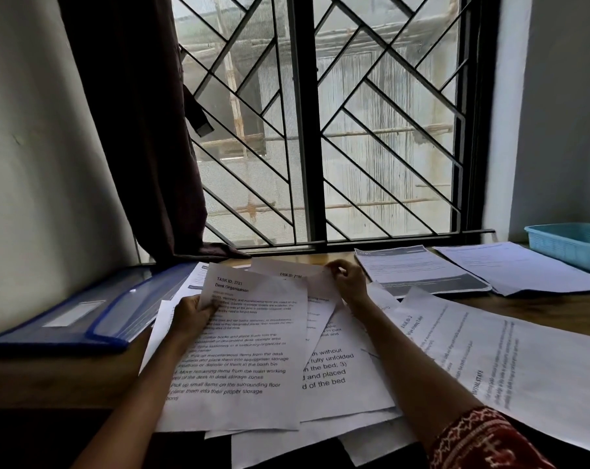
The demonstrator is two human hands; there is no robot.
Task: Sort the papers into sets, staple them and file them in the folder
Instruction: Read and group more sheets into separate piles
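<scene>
A loose heap of printed white papers point(337, 394) covers the middle of the wooden desk. My left hand point(190, 316) grips the left edge of a lifted sheet headed "Desk Organization" point(253, 350). My right hand point(349, 280) pinches the top corner of a second sheet point(317, 292) raised behind the first. A blue translucent folder point(83, 313) lies shut at the left, against the wall. Two separate sets of papers lie at the back right: one with dark bands point(419, 270) and a plain one point(520, 267). No stapler is in view.
A light blue plastic basket point(571, 243) stands at the far right corner. A large sheet point(510, 367) lies angled on the right of the desk. A barred window and a dark curtain point(144, 147) rise behind the desk. The desk's front edge runs along the bottom left.
</scene>
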